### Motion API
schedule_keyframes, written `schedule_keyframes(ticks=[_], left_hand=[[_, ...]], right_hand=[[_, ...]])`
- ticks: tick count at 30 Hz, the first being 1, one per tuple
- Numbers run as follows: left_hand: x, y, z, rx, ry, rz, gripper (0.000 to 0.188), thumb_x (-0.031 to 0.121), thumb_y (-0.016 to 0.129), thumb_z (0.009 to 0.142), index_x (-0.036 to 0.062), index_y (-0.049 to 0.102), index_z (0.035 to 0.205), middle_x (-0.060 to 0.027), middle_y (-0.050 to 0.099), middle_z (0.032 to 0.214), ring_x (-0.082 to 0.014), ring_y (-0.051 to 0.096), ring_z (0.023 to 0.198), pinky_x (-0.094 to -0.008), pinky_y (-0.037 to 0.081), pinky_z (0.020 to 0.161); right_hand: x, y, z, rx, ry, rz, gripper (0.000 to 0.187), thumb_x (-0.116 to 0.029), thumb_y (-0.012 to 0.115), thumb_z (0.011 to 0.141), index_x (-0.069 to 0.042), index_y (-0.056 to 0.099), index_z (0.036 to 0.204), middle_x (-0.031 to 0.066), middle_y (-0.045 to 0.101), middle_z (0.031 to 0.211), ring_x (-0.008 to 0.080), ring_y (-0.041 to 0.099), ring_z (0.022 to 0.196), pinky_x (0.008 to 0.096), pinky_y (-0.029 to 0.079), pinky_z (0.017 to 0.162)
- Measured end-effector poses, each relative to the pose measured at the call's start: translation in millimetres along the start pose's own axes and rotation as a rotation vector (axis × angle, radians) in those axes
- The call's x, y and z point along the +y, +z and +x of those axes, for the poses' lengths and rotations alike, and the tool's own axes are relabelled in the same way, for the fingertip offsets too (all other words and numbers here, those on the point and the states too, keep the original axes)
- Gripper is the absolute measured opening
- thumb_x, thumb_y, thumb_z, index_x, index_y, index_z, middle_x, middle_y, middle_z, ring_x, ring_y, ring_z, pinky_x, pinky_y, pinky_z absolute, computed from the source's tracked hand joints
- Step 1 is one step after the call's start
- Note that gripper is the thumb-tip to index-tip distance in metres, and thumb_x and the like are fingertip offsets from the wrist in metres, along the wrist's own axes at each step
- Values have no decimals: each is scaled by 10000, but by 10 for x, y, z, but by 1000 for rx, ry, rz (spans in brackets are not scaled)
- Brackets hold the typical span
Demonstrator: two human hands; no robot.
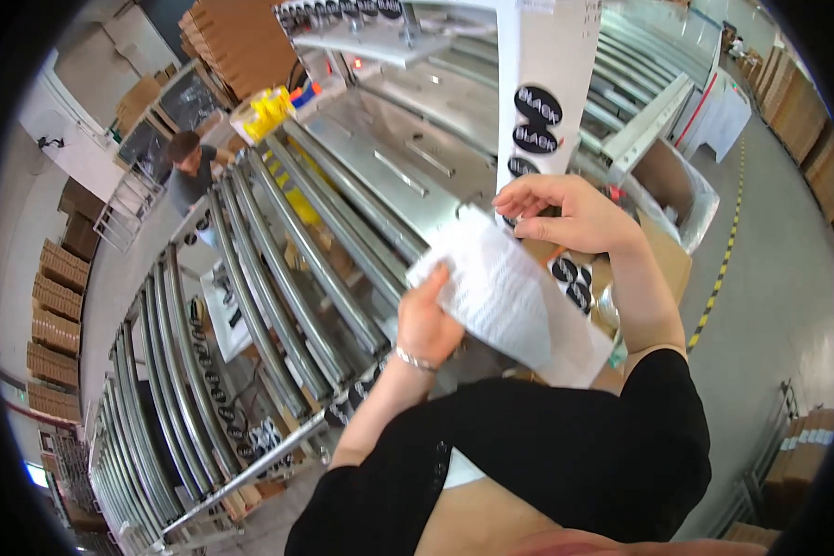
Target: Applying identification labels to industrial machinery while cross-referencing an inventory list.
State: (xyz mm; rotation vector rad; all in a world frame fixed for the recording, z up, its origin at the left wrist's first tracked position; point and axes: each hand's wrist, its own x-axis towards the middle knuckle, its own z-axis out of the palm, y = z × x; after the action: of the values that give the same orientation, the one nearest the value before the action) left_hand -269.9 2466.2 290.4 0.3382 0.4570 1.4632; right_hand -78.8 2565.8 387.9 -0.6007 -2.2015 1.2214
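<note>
My left hand (430,320) grips a thin white translucent sheet (500,287) by its left edge, thumb on top. Faint lines of print run across the sheet, which slopes down to the right in front of my body. Above its upper right edge is my right hand (574,213), fingers bent and thumb apart, with nothing visible between them. Its fingertips are close to a white panel (542,46) bearing round black stickers (536,105); whether they touch it I cannot tell.
A roller conveyor (278,269) runs along my left, joining a metal table (380,157). A co-worker (193,171) stands beyond the rollers. Yellow tape rolls (267,109) sit at the far end. On the right are an open carton (667,250) and a striped floor line (723,269).
</note>
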Motion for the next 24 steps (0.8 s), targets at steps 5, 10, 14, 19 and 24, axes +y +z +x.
schedule_keyframes(ticks=[5, 10, 14, 19, 24], left_hand=[[111, 240, -17, -114, -18, -38, 378, 161, 390, 899, -44, 378, 1215, -176, 462, 1214, -307, 450, 1129, -434, 341, 971], [85, 217, -158, -288, -13, -90, 442, 207, 407, 894, -23, 328, 1263, -158, 442, 1245, -299, 441, 1146, -421, 350, 964], [-6, 162, -267, -294, 15, 83, 459, 197, 444, 883, -14, 324, 1272, -144, 445, 1246, -273, 448, 1144, -409, 362, 954], [25, 153, -301, -289, 17, 12, 435, 188, 436, 893, -15, 337, 1265, -139, 448, 1243, -272, 452, 1136, -410, 353, 960], [-7, 161, -270, -210, 92, 61, 407, 169, 416, 899, -23, 345, 1251, -142, 456, 1225, -276, 453, 1130, -417, 347, 964]], right_hand=[[-25, 185, -187, 52, 41, 158, 202, 6, 579, 778, -11, 574, 979, 2, 578, 835, 40, 527, 743, 185, 428, 663], [-94, 261, -197, 143, 55, 266, 200, 9, 587, 782, 8, 584, 982, 14, 600, 844, 52, 553, 769, 192, 444, 692], [-129, 332, -240, 135, 49, 234, 231, 6, 599, 775, 5, 588, 1005, 28, 613, 862, 59, 562, 783, 195, 453, 703], [-252, 364, -235, 216, 111, 48, 153, -26, 613, 758, 6, 621, 908, 51, 630, 775, 80, 579, 724, 212, 463, 670], [-346, 346, -250, 212, 37, -78, 109, -20, 636, 730, -9, 616, 836, 37, 622, 759, 91, 579, 723, 218, 456, 644]])
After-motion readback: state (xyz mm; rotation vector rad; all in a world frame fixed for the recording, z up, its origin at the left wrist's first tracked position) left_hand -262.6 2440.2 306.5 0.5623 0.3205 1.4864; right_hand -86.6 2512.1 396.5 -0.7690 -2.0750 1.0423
